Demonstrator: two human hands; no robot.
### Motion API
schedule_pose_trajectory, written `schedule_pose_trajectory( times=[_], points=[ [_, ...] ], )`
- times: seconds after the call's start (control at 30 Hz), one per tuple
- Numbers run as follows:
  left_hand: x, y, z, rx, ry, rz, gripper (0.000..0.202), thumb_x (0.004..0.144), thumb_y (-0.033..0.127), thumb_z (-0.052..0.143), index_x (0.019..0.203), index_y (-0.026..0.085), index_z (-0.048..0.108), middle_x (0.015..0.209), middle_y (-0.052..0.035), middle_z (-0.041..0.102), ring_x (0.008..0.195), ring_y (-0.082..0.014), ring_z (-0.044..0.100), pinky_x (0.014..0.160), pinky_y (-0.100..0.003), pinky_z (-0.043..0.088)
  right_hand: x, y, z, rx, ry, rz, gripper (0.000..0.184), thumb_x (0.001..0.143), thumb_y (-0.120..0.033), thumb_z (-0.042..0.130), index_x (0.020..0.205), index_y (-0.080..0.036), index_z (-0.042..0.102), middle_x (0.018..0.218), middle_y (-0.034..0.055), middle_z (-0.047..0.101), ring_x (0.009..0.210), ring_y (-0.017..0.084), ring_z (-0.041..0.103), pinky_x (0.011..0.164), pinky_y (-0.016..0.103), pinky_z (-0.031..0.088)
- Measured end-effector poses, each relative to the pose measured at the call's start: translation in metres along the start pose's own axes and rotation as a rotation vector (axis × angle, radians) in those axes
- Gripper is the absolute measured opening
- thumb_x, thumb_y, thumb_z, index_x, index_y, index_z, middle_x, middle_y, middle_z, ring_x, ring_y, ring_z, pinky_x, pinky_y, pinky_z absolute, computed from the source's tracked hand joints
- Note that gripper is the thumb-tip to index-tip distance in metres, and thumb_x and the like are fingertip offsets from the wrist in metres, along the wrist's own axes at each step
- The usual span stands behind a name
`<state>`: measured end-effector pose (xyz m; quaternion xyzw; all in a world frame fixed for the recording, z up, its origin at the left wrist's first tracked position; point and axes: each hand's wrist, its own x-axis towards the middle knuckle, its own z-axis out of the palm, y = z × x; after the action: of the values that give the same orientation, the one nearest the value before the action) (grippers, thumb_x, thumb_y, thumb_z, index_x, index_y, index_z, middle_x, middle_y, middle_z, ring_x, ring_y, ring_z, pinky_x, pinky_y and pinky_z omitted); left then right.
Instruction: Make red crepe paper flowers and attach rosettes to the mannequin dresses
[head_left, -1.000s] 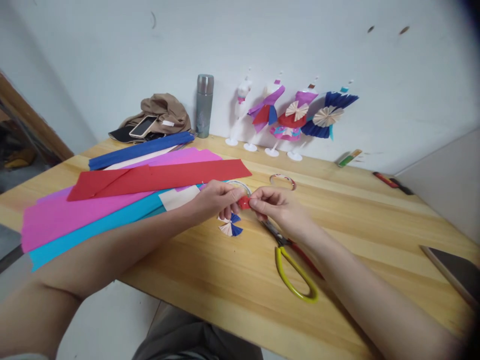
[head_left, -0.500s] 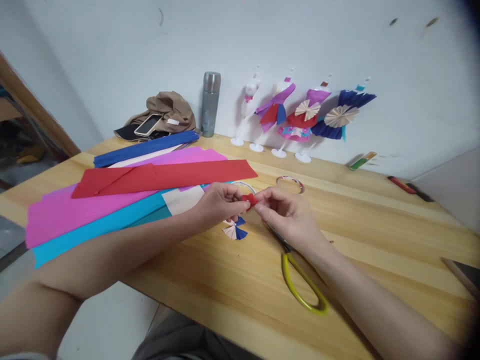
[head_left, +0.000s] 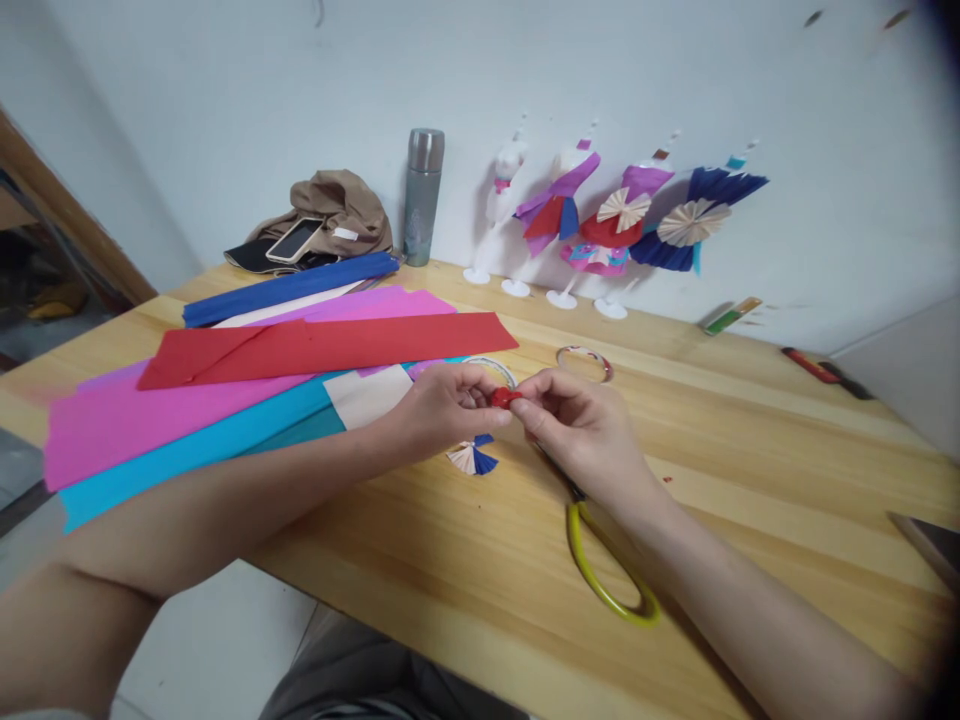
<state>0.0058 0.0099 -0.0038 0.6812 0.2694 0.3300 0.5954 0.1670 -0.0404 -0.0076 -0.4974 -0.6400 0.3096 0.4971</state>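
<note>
Between my two hands is a small piece of red crepe paper, gathered into a bunch. My left hand pinches its left side with thumb and fingers, and my right hand pinches its right end. Below my left fingers a pleated paper fan in cream and blue lies on the table. Under my right hand and forearm are scissors with yellow handles, their blades partly hidden. A white ring, perhaps a tape roll, lies just behind my hands.
Crepe paper sheets in red, pink and blue cover the left side. Four small dressed mannequins, including a navy one, stand by the wall. A thermos, phone and patterned ring are behind.
The red paper has gone from spread, petal-like edges to a tighter bunch between my fingers. Both hands stay almost in place. The view has shifted slightly.
</note>
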Motion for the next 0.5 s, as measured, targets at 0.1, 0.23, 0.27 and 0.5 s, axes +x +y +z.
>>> schedule_pose_trajectory(
  times=[0.1, 0.23, 0.27, 0.5],
  points=[
    [0.000, -0.003, -0.001, -0.020, 0.020, 0.016, 0.012, 0.072, 0.022, 0.068, 0.075, 0.012, 0.061, 0.057, 0.0041, 0.056, 0.048, -0.0051, 0.048, 0.047, -0.017, 0.037, -0.002, 0.000, -0.001, -0.109, 0.018, -0.099, 0.010, 0.084, -0.025, 0.062, 0.075, -0.022, 0.058, 0.059, -0.0027, 0.054, 0.047, 0.011, 0.046, 0.044, 0.026, 0.037],
    [-0.002, -0.008, -0.002, 0.108, 0.146, 0.148, 0.022, 0.071, 0.021, 0.071, 0.090, 0.013, 0.065, 0.070, 0.0032, 0.061, 0.049, -0.0028, 0.046, 0.047, -0.015, 0.039, -0.004, 0.000, -0.004, -0.408, 0.101, -0.441, 0.010, 0.086, -0.014, 0.059, 0.080, -0.022, 0.060, 0.066, -0.0001, 0.058, 0.055, 0.013, 0.053, 0.050, 0.027, 0.042],
    [-0.002, -0.009, -0.002, 0.142, 0.169, 0.198, 0.021, 0.071, 0.019, 0.071, 0.091, 0.013, 0.065, 0.071, 0.0030, 0.061, 0.049, -0.0029, 0.047, 0.047, -0.015, 0.040, -0.005, 0.001, -0.005, -0.466, 0.113, -0.544, 0.012, 0.086, -0.010, 0.058, 0.083, -0.022, 0.061, 0.069, 0.0010, 0.059, 0.058, 0.013, 0.055, 0.051, 0.027, 0.044],
    [-0.004, -0.011, -0.006, 0.422, 0.220, 0.764, 0.010, 0.080, 0.006, 0.062, 0.077, 0.015, 0.062, 0.083, -0.0037, 0.067, 0.073, -0.0085, 0.062, 0.060, -0.017, 0.049, -0.006, 0.005, -0.007, -0.703, 0.183, -0.915, 0.023, 0.082, -0.002, 0.063, 0.096, -0.020, 0.059, 0.080, 0.0056, 0.065, 0.069, 0.016, 0.063, 0.059, 0.027, 0.052]
  ],
)
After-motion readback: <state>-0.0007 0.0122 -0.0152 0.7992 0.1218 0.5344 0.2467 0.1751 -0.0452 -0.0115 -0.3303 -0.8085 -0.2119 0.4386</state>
